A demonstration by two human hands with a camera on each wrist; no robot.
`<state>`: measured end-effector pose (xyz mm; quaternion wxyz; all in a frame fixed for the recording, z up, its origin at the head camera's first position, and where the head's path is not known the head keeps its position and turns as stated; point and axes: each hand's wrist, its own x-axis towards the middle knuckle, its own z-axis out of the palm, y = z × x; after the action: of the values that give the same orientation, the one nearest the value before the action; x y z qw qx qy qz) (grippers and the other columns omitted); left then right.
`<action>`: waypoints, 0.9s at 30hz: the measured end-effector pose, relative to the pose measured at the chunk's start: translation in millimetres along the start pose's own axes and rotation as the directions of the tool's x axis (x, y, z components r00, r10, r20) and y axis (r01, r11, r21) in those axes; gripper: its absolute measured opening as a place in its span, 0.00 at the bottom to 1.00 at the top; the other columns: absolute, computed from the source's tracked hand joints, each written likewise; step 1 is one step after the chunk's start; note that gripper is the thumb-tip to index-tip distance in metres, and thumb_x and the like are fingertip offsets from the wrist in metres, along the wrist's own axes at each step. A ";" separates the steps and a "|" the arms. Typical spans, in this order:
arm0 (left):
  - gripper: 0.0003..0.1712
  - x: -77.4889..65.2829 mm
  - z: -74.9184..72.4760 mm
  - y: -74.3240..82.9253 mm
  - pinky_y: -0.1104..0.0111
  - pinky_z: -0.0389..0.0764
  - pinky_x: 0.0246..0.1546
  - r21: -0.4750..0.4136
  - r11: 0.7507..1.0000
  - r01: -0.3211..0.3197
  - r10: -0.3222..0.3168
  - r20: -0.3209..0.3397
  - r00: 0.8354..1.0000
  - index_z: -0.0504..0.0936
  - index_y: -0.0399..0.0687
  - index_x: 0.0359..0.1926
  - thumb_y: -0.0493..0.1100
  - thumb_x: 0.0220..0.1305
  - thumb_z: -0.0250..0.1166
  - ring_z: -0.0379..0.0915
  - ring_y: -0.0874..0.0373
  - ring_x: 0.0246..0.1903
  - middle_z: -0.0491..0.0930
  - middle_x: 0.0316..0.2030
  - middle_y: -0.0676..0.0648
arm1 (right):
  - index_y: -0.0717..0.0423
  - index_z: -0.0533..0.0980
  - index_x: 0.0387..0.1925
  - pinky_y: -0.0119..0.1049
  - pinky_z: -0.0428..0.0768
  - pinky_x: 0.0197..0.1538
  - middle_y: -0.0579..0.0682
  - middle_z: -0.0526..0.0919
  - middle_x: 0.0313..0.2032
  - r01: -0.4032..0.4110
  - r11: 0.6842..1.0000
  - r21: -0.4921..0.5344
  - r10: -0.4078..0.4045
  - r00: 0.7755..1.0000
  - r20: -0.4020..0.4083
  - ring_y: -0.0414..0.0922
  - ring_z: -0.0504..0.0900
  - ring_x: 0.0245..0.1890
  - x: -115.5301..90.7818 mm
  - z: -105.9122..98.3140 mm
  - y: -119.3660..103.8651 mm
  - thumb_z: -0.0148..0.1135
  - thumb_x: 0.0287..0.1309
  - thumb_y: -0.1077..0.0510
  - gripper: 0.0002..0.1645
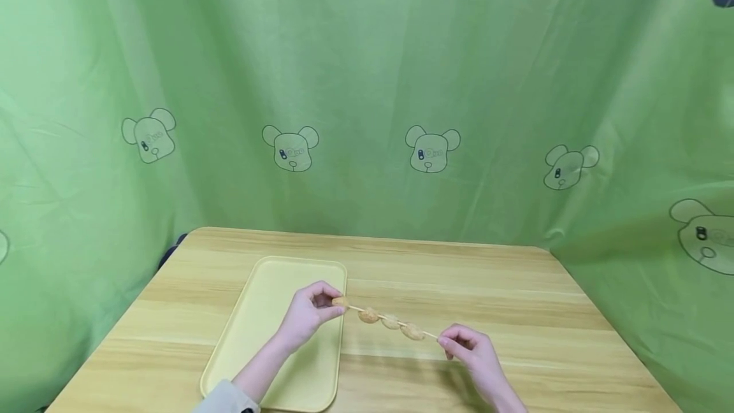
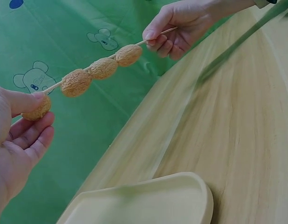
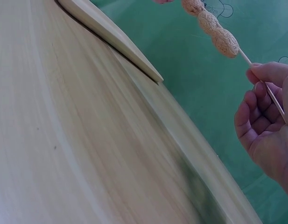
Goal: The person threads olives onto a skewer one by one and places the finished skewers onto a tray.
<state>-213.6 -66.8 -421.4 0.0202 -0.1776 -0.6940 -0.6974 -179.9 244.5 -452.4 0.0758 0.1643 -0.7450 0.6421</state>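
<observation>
A thin wooden skewer (image 1: 432,335) is held tilted above the table, carrying three wrinkled, golden-brown oval food balls (image 2: 103,68) close together. At its far end my left hand (image 1: 306,317) pinches another such ball (image 2: 37,109) between thumb and fingers. A short bare stretch of stick separates that ball from the others, and the stick's tip is hidden there. My right hand (image 1: 471,354) pinches the bare lower part of the stick between thumb and forefinger. In the right wrist view, the stick's end runs back along the palm.
A pale yellow rectangular tray (image 1: 241,336) lies on the left of the wood-grain table (image 1: 550,311), partly under my left forearm. Green curtains (image 1: 355,81) with bear-head drawings hang behind the table and along both sides.
</observation>
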 end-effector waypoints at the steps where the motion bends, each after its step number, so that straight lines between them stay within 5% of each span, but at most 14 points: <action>1: 0.14 -0.3 0.1 -0.1 0.75 0.78 0.33 -0.003 1.000 0.002 -0.002 0.000 1.000 0.74 0.24 0.39 0.26 0.50 0.65 0.73 0.62 0.30 0.78 0.33 0.36 | 0.75 0.73 0.28 0.31 0.72 0.27 0.47 0.74 0.19 0.000 1.000 -0.001 0.000 1.000 0.001 0.40 0.72 0.22 0.1 0.3 -0.2 0.59 0.54 0.69 0.07; 27: 0.14 -3.3 3.6 -3.0 0.74 0.79 0.35 -0.015 1.000 0.028 -0.028 -0.029 0.999 0.75 0.25 0.38 0.25 0.48 0.66 0.74 0.61 0.30 0.78 0.32 0.43 | 0.71 0.75 0.27 0.30 0.73 0.28 0.44 0.74 0.19 0.003 1.000 0.019 -0.003 1.000 0.001 0.39 0.72 0.22 3.7 9.4 -1.0 0.59 0.54 0.70 0.04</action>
<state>-210.6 -63.9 -425.3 0.0191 -0.1580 -0.6910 -0.7051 -182.1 234.6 -451.8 0.0748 0.1666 -0.7386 0.6490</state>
